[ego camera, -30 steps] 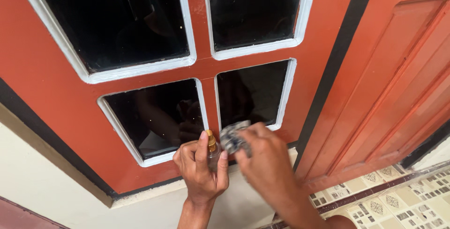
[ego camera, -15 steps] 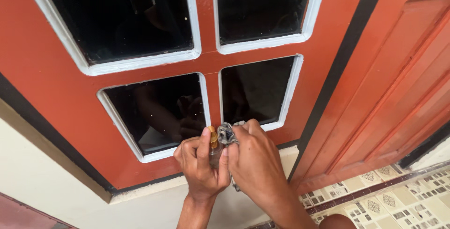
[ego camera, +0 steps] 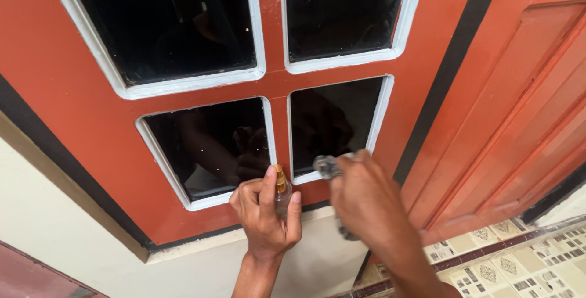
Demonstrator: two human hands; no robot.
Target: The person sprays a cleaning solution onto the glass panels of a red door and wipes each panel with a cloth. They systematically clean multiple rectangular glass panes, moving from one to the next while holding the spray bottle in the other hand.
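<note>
I'm looking down at the red window frame with its four dark panes edged in white, and I take that frame as my landmark. My left hand sits just below the frame's lower left pane, fingers wrapped tight around a small clear spray bottle, index finger raised alongside its gold nozzle, which pokes up over the pane's white bottom edge. My right hand is beside it, at the bottom corner of the lower right pane, closed around a crumpled grey patterned cloth; a wad of the cloth sticks out past my knuckles and lies against the white trim there, and a bit of it hangs below my palm. The two hands are near each other but apart, with the frame's red centre post above the gap. Reflections of both hands show faintly in the lower panes. Under the frame runs a cream wall; to the frame's right stands a red panelled door, and patterned floor tiles show below that.
</note>
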